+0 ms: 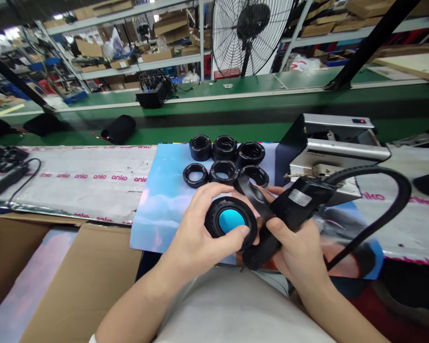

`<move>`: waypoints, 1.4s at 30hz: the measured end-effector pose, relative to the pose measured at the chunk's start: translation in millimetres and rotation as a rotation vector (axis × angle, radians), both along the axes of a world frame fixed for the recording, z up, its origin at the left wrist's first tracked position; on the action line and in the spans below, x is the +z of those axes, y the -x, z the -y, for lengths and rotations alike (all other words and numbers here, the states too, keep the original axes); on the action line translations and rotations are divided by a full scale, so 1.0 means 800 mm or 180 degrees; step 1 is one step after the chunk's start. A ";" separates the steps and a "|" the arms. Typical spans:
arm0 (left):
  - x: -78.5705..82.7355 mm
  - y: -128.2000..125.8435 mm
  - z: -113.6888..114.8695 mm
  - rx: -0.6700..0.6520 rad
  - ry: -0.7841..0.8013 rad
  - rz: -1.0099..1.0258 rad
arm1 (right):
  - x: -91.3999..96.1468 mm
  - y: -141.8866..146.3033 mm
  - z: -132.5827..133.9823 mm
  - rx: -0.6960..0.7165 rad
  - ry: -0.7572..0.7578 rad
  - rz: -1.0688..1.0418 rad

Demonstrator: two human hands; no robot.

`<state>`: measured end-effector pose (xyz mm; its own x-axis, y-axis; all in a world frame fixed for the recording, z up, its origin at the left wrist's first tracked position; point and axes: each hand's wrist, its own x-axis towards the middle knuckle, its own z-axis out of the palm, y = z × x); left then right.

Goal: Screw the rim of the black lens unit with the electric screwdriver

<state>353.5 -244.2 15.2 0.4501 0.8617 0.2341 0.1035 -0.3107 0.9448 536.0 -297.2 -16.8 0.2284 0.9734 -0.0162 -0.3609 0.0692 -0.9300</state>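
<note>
My left hand [196,233] grips a round black ring part [230,222] with a bright blue centre, fingers curled over its rim. My right hand [300,247] is wrapped round a black hand-held tool [289,209] whose thick black hose [389,200] loops off to the right. The tool's nozzle end sits right beside the ring part. Just beyond my hands, several black rings [224,159] lie in two rows on a blue printed sheet [164,200].
A grey metal machine [339,147] stands at the right behind the tool. Open cardboard boxes [71,276] sit at the lower left. A green conveyor [236,102] runs across the back, with a black box, a fan [250,35] and shelving beyond.
</note>
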 end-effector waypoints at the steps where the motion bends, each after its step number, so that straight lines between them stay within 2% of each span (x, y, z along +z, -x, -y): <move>1: 0.004 0.001 0.000 -0.0002 -0.0216 -0.0159 | 0.000 0.000 -0.001 0.0001 -0.0040 0.0003; 4: 0.017 0.003 0.001 -0.0002 -0.0685 -0.0669 | 0.002 0.004 -0.004 0.0021 -0.0065 -0.0055; 7: 0.026 0.002 0.000 0.0015 -0.0888 -0.0992 | 0.000 0.007 -0.005 -0.0009 -0.0037 -0.0097; 15: 0.024 0.001 0.003 0.0267 -0.1305 -0.1254 | -0.005 0.010 -0.005 -0.0191 -0.0183 -0.0219; 28: 0.023 -0.001 0.002 0.0324 -0.1451 -0.1311 | -0.004 0.012 -0.007 -0.0248 0.0001 -0.0272; 42: 0.023 0.000 0.002 0.0309 -0.1548 -0.1342 | -0.007 0.013 -0.010 -0.0344 -0.0224 -0.0066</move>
<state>353.3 -245.9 33.8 0.5141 0.7433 0.4280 0.4838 -0.6633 0.5709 525.4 -289.3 -22.6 0.3323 0.9421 0.0454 -0.3670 0.1735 -0.9139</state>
